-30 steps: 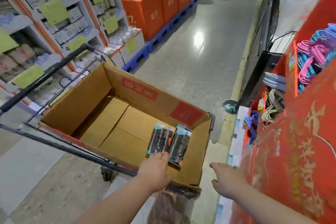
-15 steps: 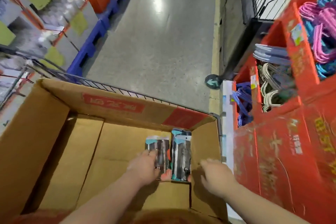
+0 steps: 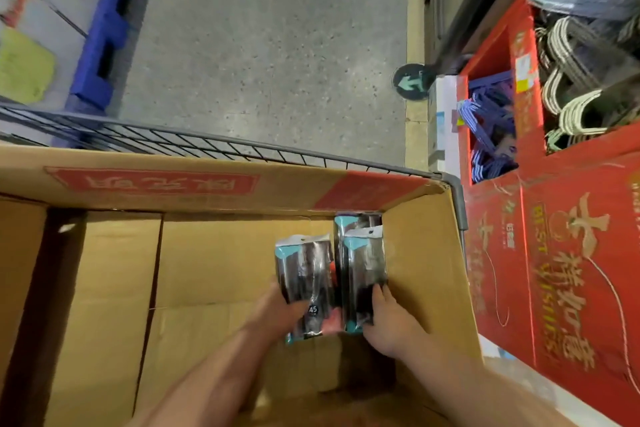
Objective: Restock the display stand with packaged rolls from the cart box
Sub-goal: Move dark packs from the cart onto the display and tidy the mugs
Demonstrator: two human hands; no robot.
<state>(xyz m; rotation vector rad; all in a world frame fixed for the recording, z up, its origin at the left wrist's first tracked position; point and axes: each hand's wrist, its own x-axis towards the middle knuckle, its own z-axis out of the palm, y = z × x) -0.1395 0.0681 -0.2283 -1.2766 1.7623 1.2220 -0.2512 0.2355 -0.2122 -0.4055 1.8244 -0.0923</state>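
The glossy film of the packs looks slippery, and each hand holds only the low end, so a pack may tip away from the fingers or slide out when it is lifted over the wall of the cardboard box (image 3: 207, 184). A third pack (image 3: 356, 218) lies just beyond the right fingertips, partly under the pack they hold; I think it can be dragged along or catch on the lift.

Both forearms reach down into the box. The left hand (image 3: 273, 314) grips the left roll pack (image 3: 304, 274), fingers curled around its lower edge and thumb across the front. The right hand (image 3: 391, 326) grips the right roll pack (image 3: 363, 263), fingers clamped on its lower front. The two packs lie touching, side by side, between the hands. The red display stand (image 3: 554, 253) is well to the right of the right hand, outside the cart rim (image 3: 242, 146).
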